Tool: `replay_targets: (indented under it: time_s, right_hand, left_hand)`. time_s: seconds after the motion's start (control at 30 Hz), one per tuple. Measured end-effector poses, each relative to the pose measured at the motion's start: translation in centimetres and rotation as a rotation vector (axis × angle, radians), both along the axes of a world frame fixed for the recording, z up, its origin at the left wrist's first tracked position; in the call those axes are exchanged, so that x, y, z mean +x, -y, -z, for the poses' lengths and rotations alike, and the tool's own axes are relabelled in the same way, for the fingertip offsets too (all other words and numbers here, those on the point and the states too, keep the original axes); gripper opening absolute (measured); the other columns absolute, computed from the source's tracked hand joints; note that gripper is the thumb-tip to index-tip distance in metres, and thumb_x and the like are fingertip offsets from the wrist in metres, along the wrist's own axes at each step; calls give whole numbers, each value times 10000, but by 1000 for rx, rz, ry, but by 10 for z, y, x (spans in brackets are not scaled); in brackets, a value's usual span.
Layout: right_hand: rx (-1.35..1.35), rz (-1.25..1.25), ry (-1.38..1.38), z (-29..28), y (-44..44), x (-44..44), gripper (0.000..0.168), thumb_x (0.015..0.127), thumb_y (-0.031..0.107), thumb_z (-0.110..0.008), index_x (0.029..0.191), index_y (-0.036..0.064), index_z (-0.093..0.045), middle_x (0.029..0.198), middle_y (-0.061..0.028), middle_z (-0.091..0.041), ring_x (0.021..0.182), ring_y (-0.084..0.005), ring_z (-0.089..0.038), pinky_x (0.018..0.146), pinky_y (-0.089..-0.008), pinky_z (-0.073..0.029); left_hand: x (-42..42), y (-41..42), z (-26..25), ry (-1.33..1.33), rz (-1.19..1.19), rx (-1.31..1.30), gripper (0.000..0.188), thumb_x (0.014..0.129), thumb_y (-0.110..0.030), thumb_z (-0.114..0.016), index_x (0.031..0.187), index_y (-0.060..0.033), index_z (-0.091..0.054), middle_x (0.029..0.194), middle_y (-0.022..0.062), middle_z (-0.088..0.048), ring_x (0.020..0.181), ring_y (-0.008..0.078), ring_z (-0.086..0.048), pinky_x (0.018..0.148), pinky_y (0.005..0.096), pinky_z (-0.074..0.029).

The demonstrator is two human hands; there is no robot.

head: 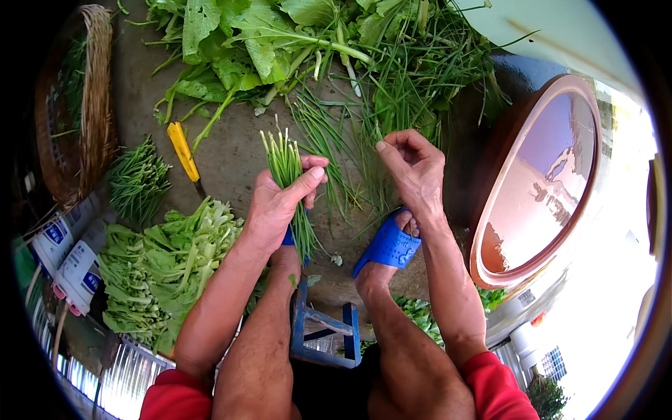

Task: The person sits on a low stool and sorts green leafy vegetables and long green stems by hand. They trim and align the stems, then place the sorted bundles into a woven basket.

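A bunch of garlic chives (286, 163) stands upright in my left hand (278, 205), pale cut ends up and green blades hanging past the wrist. To the right, the thumb and forefinger of my right hand (412, 163) are pinched on a few thin chive blades (377, 131); blurred strands trail below. Loose chives (328, 147) lie on the concrete floor between my hands. Beyond them, a tangled heap of chives (425, 68) touches a pile of large leafy greens (252, 42). A smaller chive bundle (139, 181) rests at the left.
A yellow-handled knife (182, 152) lies left of my hands, beside stacked leafy greens (168, 273). Further left are a wicker basket (97, 100) and white plastic containers (79, 273). A large brown basin of water (593, 173) stands at right. Below me is a blue stool (328, 359).
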State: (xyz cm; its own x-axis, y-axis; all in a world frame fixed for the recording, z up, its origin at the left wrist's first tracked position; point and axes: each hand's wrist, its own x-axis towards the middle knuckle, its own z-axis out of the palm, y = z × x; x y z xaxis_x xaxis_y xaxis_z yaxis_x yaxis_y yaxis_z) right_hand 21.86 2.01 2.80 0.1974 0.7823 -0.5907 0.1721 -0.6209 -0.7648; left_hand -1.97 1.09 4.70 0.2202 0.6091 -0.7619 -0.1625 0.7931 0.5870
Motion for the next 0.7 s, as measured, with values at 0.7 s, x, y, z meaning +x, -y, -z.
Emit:
replay_targets:
  time_s: [0.7]
  right_hand:
    - [41, -90, -49, -20, -28, 14, 81, 1002, 87, -700, 1021, 12, -675, 1012, -60, -756, 730, -121, -633, 611, -283, -492]
  left_hand:
    - [18, -30, 13, 192, 197, 67, 633, 920, -149, -812, 1496, -26, -580, 888, -35, -640, 789, 70, -566, 702, 238, -451]
